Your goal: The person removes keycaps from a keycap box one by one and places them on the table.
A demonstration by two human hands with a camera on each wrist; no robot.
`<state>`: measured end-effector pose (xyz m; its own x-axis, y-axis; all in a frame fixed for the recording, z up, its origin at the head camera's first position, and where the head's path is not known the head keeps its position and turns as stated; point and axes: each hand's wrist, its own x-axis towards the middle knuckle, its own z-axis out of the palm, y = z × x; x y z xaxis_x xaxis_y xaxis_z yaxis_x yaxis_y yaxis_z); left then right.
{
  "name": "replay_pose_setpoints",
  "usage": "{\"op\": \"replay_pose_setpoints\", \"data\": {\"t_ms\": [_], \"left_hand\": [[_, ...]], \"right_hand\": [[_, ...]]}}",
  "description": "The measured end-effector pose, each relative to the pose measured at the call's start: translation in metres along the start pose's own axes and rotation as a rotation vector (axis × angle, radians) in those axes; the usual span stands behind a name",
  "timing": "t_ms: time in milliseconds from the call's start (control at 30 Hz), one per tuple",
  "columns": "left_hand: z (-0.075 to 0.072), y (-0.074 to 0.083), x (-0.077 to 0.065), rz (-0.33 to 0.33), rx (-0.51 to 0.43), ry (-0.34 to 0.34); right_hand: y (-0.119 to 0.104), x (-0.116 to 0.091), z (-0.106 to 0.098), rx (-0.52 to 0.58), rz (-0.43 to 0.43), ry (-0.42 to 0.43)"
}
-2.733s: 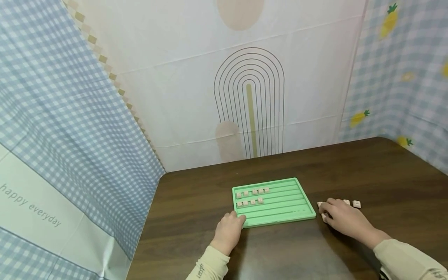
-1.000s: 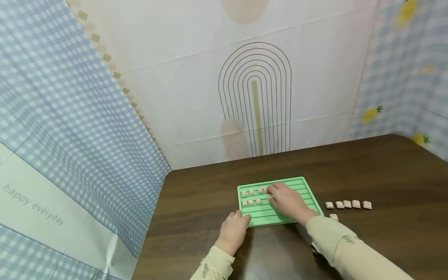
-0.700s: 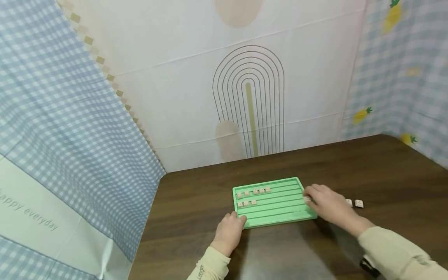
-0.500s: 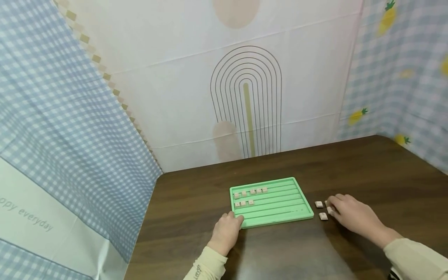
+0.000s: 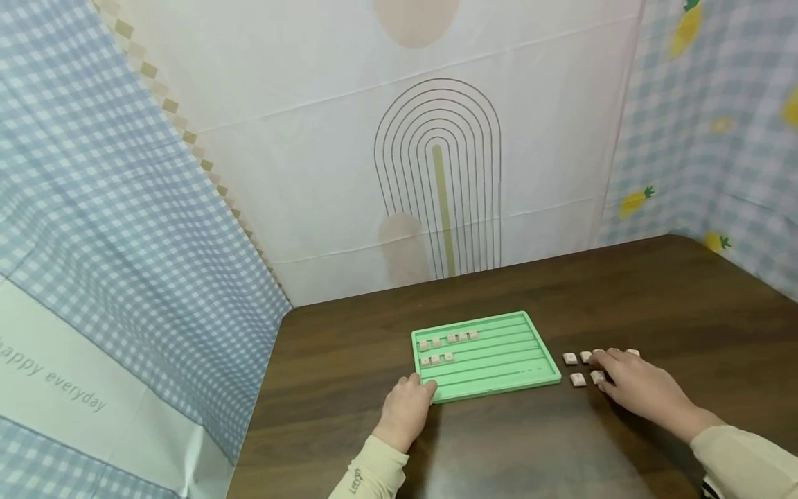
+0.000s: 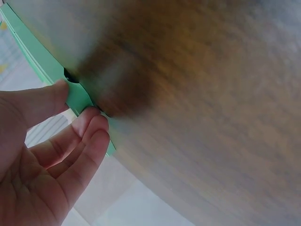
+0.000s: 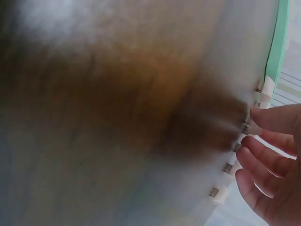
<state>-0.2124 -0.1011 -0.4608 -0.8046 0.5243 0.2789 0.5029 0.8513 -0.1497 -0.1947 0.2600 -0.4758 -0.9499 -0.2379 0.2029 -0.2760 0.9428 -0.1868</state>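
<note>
Small cream keycap-like tiles with dark marks stand on the table and in the green ridged tray [image 5: 499,371]. At the tray's near left corner my left hand [image 5: 406,410] grips the rim, thumb on one face and fingers on the other in the left wrist view. To the right of the tray my right hand [image 5: 642,387] reaches over the loose tiles, its thumb and a fingertip about a keycap-like tile [image 5: 597,376]. Beside that tile is another lower tile [image 5: 578,379]. An upper row begins with a tile [image 5: 570,358]; the hand covers part of that row.
Two rows of tiles fill the tray's left side, an upper row [image 5: 463,336] and a shorter row [image 5: 436,359]. The dark wooden table [image 5: 499,443] extends around it, with a patterned cloth [image 5: 337,173] hanging behind.
My right hand went to the tray, took the last tile of the second row, and brought it back right to the loose tiles. My left hand has stayed on the tray corner.
</note>
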Motion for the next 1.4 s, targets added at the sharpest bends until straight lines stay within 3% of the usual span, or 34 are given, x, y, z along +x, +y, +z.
{"op": "replay_pose_setpoints", "data": {"t_ms": [200, 400, 600, 767, 1033, 1200, 1400], "left_hand": [[-0.001, 0.005, 0.001, -0.008, -0.01, -0.006], [0.001, 0.007, 0.003, 0.012, 0.035, 0.029], [0.002, 0.005, 0.005, 0.043, 0.077, 0.06], [0.001, 0.005, 0.006, 0.045, 0.06, 0.034], [-0.001, 0.0, 0.003, -0.018, 0.044, 0.017], [-0.001, 0.0, 0.002, -0.014, 0.041, 0.034], [0.0, 0.0, 0.0, -0.016, 0.04, 0.033]], "right_hand": [[-0.007, 0.006, -0.011, 0.036, 0.024, -0.01], [-0.041, 0.041, -0.02, 0.13, 0.022, 0.002], [-0.085, 0.088, 0.016, 0.225, -0.033, 0.036], [-0.124, 0.111, 0.044, 0.265, -0.107, 0.014], [-0.163, 0.128, 0.06, 0.184, -0.216, 0.076], [-0.169, 0.129, 0.061, 0.141, -0.199, 0.092], [-0.17, 0.129, 0.064, 0.175, -0.145, 0.057]]}}
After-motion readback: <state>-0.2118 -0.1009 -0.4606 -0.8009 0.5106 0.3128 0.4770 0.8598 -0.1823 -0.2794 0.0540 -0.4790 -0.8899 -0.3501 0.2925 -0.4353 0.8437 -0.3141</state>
